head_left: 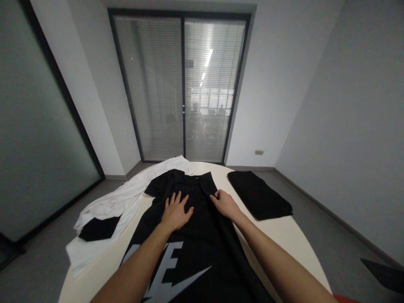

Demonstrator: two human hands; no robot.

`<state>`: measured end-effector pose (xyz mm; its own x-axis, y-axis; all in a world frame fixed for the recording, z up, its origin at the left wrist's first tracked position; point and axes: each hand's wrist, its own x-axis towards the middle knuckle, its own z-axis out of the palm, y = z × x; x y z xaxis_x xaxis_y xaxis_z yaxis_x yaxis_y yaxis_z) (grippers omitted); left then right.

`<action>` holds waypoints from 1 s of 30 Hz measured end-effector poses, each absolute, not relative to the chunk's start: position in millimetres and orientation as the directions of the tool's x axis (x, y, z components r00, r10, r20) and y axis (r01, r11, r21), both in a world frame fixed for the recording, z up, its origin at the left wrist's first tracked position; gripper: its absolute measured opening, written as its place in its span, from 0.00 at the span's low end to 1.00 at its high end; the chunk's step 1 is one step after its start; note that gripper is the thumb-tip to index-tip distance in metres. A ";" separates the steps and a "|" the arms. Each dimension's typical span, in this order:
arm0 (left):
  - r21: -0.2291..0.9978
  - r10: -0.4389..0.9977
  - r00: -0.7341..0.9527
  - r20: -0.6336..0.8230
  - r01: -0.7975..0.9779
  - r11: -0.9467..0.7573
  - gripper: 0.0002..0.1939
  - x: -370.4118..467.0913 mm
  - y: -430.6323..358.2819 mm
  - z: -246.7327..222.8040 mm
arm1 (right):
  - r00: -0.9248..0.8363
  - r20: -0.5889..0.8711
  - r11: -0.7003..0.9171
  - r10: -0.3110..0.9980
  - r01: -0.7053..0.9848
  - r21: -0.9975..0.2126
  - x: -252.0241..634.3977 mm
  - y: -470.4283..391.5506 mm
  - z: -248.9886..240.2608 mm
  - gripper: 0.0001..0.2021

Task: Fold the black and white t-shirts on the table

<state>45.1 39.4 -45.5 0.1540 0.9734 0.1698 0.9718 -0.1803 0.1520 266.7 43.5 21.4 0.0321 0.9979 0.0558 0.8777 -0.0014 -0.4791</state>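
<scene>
A black T-shirt (202, 235) with a large grey print lies spread on the pale table, its collar at the far end. My left hand (177, 211) rests flat on the upper chest of the shirt, fingers spread. At the shirt's right edge, near the shoulder, my right hand (224, 203) pinches the black cloth between thumb and curled fingers. That right side is folded inward in a long strip, while the left sleeve lies out to the side.
White clothing (126, 198) with a black patch lies along the table's left edge. Folded black cloth (259, 195) sits at the right. Beyond the round table (293, 240) are glass doors with blinds. A dark object (383, 273) shows at the lower right.
</scene>
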 end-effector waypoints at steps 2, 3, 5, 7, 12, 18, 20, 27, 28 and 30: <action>0.146 0.971 0.157 0.178 0.972 -0.184 0.34 45.3 39.2 -45.6 | -0.006 -0.013 -0.003 1.000 0.800 -0.600 267.5 45.7 17.4 0.10; 0.145 0.971 0.158 0.182 0.972 -0.186 0.34 45.3 39.1 -45.7 | -0.056 -0.077 -0.009 0.995 0.747 -0.665 267.5 45.4 15.2 0.11; 0.144 0.969 0.160 0.188 0.971 -0.189 0.33 45.5 39.0 -45.6 | -0.199 -0.199 -0.028 0.960 0.637 -0.770 267.3 43.0 11.1 0.14; 0.143 0.969 0.163 0.184 0.971 -0.191 0.33 45.4 38.9 -45.2 | -0.318 -0.250 -0.023 0.914 0.576 -0.817 268.1 39.6 8.5 0.15; 0.140 0.974 0.155 0.167 0.974 -0.179 0.34 45.4 38.9 -44.5 | -0.433 -0.330 0.028 0.838 0.639 -0.768 277.7 32.9 8.1 0.11; 0.148 0.978 0.152 0.146 0.974 -0.173 0.35 51.5 43.3 -45.2 | -0.474 -0.183 0.245 0.861 0.702 -0.668 291.7 26.9 7.0 0.22; 0.150 0.977 0.154 0.147 0.973 -0.176 0.35 55.8 46.9 -44.2 | -0.455 -0.131 0.279 0.881 0.722 -0.633 293.9 27.9 5.6 0.23; 0.171 0.978 0.155 0.136 0.969 -0.178 0.34 65.0 70.9 -40.7 | -0.458 -0.050 0.325 0.888 0.701 -0.635 304.7 42.2 0.8 0.22; 0.174 0.978 0.157 0.135 0.968 -0.180 0.33 64.9 74.6 -41.0 | -0.476 -0.056 0.329 0.878 0.684 -0.651 307.5 42.3 2.1 0.22; 0.178 0.979 0.156 0.129 0.968 -0.177 0.33 64.2 80.7 -41.8 | -0.505 -0.073 0.334 0.860 0.665 -0.668 313.6 38.3 7.6 0.21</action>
<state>64.2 80.7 -41.8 0.1555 0.9794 0.1287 0.9680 -0.1771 0.1778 313.6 38.3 7.6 -0.5049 0.8601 -0.0729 0.6648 0.3336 -0.6684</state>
